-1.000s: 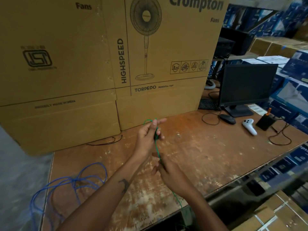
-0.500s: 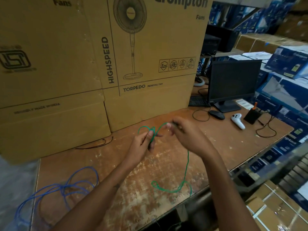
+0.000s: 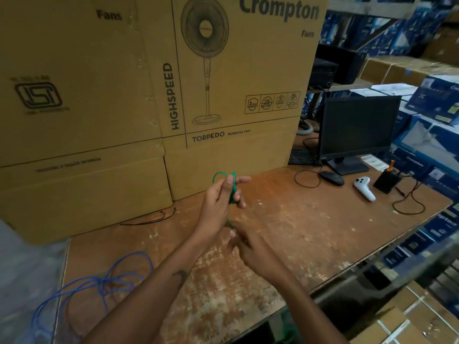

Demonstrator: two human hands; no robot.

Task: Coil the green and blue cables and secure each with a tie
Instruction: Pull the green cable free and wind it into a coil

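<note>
The green cable (image 3: 232,192) is held above the worn wooden table (image 3: 310,232), its gathered loops running near upright — the long axis goes from a small loop at the top, which arcs over toward the left, down through the palm and out below. The left hand (image 3: 218,202) is closed around these loops, thumb pressing them against the fingers, with the index finger stretched out to the right. A single strand leaves the bottom of that hand and drops a short way into the right hand (image 3: 250,244), which sits just below and slightly right of the left one. The right hand's fingers are drawn together at the strand, but motion blur there means the grip itself cannot be confirmed. A further bit of green shows past the table's near edge, low in the view. The blue cable (image 3: 104,281) lies uncoiled in loose loops at the table's left corner, part of it hanging over the edge — well apart from both hands. Two thin dark ties (image 3: 151,217) lie on the table at the foot of the cardboard boxes (image 3: 99,95), left of the left hand and untouched.
</note>
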